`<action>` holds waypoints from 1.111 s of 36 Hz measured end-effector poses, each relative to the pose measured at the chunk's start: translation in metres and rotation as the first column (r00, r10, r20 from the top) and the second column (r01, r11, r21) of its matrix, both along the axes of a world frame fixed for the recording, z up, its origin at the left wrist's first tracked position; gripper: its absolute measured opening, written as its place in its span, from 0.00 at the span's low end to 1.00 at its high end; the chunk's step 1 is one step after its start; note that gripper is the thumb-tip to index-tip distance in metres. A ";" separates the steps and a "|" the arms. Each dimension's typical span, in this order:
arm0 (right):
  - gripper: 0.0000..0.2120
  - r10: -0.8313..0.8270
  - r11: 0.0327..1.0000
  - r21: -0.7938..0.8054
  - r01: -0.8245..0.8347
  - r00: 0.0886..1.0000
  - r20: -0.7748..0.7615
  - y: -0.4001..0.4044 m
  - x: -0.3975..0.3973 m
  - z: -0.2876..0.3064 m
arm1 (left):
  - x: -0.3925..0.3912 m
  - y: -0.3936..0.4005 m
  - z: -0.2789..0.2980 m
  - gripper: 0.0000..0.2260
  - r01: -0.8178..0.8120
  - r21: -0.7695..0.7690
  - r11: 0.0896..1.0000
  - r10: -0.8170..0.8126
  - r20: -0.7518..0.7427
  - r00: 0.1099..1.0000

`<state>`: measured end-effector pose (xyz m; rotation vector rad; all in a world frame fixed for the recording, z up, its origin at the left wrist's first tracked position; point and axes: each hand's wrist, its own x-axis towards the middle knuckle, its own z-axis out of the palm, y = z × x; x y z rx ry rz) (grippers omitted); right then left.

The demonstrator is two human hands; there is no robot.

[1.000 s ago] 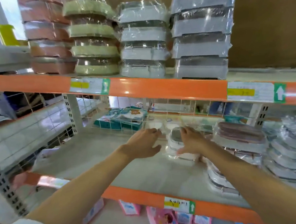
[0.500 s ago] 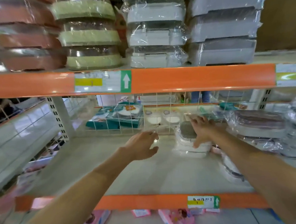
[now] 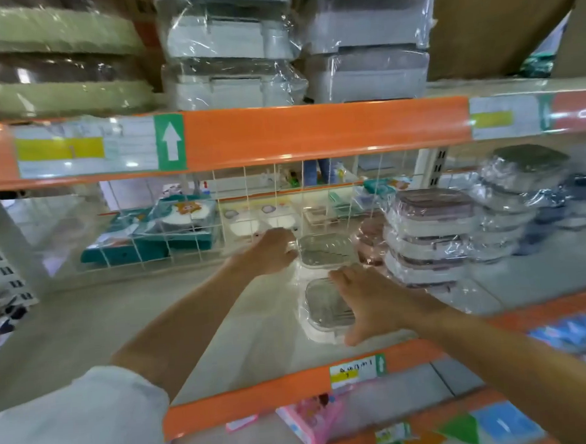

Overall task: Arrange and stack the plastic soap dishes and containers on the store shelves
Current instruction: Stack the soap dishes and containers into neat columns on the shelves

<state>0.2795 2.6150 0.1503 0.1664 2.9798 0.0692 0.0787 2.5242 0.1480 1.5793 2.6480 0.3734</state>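
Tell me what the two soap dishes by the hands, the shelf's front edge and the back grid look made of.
Near soap dish and far soap dish: likely clear glossy plastic with grey ribbed inserts, each seemingly wrapped in shiny film. Shelf edge: glossy orange, probably painted metal or a plastic strip; unclear. Back grid: thin white bars, apparently coated wire.

Bright, motion-blurred, edges warped
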 end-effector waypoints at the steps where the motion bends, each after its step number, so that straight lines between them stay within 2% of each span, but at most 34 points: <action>1: 0.41 -0.012 1.000 -0.011 0.012 1.000 -0.008 0.001 0.006 -0.001 | 0.001 0.010 -0.003 0.16 0.022 -0.006 1.000 -0.022 0.015 1.000; 3: 0.41 -0.036 0.999 -0.031 0.036 0.999 -0.003 0.003 0.018 -0.001 | 0.004 0.031 -0.009 0.20 0.067 -0.041 0.997 -0.064 0.054 0.996; 7: 0.50 -0.083 0.996 -0.035 0.084 0.996 0.022 0.007 0.036 0.001 | 0.007 0.064 -0.016 0.34 0.115 -0.146 0.983 -0.107 0.058 0.993; 10: 0.54 -0.120 0.989 -0.076 0.123 0.992 0.037 0.010 0.049 0.004 | 0.004 0.075 -0.023 0.47 0.058 -0.288 0.956 -0.056 0.015 0.998; 12: 0.54 -0.147 0.984 -0.096 0.150 0.988 0.037 0.012 0.057 0.007 | 0.003 0.079 -0.026 0.51 0.012 -0.308 0.951 -0.016 -0.010 1.000; 14: 0.53 -0.156 0.981 -0.112 0.159 0.987 0.039 0.013 0.062 0.009 | 0.005 0.081 -0.028 0.50 -0.007 -0.298 0.955 -0.003 -0.034 0.999; 19: 0.51 -0.145 0.977 -0.149 0.154 0.987 0.070 0.012 0.068 0.013 | 0.016 0.075 -0.024 0.40 -0.045 -0.207 0.977 0.017 -0.134 0.991; 22: 0.49 -0.106 0.979 -0.171 0.112 0.993 0.046 0.013 0.073 0.015 | 0.023 0.063 -0.019 0.40 -0.077 -0.151 0.985 0.059 -0.123 0.991; 27: 0.53 -0.010 0.993 -0.117 0.014 0.999 0.036 0.019 0.088 0.012 | 0.050 0.033 -0.009 0.41 -0.121 -0.065 0.990 0.116 -0.084 0.990; 32: 0.53 0.064 0.991 -0.116 -0.066 0.998 -0.022 0.028 0.120 0.017 | 0.097 0.002 0.007 0.40 -0.214 -0.008 0.977 0.212 -0.097 0.972; 40: 0.53 0.159 0.986 -0.023 -0.163 0.979 -0.130 0.045 0.193 0.048 | 0.196 -0.034 0.051 0.39 -0.333 0.057 0.941 0.337 -0.090 0.937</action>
